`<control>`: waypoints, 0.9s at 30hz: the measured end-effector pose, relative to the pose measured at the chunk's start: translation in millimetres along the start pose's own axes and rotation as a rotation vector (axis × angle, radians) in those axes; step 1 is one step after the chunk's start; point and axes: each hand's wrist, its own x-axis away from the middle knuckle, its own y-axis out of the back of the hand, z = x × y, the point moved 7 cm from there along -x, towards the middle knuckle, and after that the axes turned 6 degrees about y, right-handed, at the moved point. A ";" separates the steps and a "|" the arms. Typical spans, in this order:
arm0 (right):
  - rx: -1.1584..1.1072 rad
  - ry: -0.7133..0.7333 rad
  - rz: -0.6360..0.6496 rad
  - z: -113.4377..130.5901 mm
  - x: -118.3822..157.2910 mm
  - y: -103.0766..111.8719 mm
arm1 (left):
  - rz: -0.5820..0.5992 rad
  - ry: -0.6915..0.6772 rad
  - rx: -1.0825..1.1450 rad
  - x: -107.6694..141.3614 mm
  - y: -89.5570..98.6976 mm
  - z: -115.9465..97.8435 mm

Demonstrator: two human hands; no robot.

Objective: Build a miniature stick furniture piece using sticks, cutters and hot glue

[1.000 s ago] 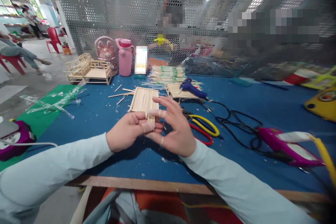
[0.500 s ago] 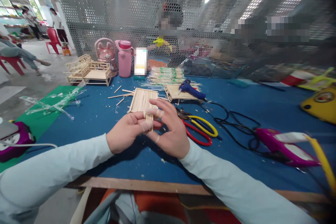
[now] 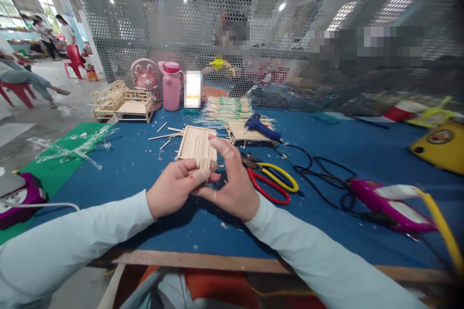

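Note:
My left hand (image 3: 169, 189) is closed, thumb over fingers, on a short bundle of wooden sticks (image 3: 204, 163). Facing it, my right hand (image 3: 237, 190) has its thumb and index finger spread wide around the bundle's right end. Its lower fingers are partly hidden behind the sticks, so whether they touch them is unclear. Pale tape wraps several fingertips. Just beyond the hands lies a flat panel of sticks (image 3: 195, 141) with a raised edge. Scissors with red and yellow handles (image 3: 279, 178) rest to the right of my right hand.
Behind the panel are loose sticks (image 3: 174, 131), a stick platform (image 3: 239, 130) with a blue glue gun (image 3: 263, 126) on it, and bundled sticks (image 3: 228, 106). Stick furniture (image 3: 126, 101) and a pink bottle (image 3: 171, 87) stand back left. A black cord (image 3: 319, 174) runs toward a purple power strip (image 3: 391, 203).
My right hand's index finger and thumb have spread away from the stick bundle, showing more of it. My left hand keeps its hold. The view has shifted slightly.

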 end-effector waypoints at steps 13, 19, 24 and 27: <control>0.053 -0.040 -0.229 -35.0 -10.6 41.4 | 0.126 -0.022 0.269 -48.5 -29.0 -51.2; 0.198 0.086 -0.128 -30.0 -25.7 41.7 | 0.137 0.015 0.195 -51.1 -25.6 -37.9; 0.152 0.073 0.021 -25.4 -13.0 23.2 | 0.080 0.006 0.180 -32.9 -12.9 -14.8; 0.095 0.103 0.103 -20.3 -6.5 14.2 | 0.057 0.016 0.196 -21.0 -5.5 -1.1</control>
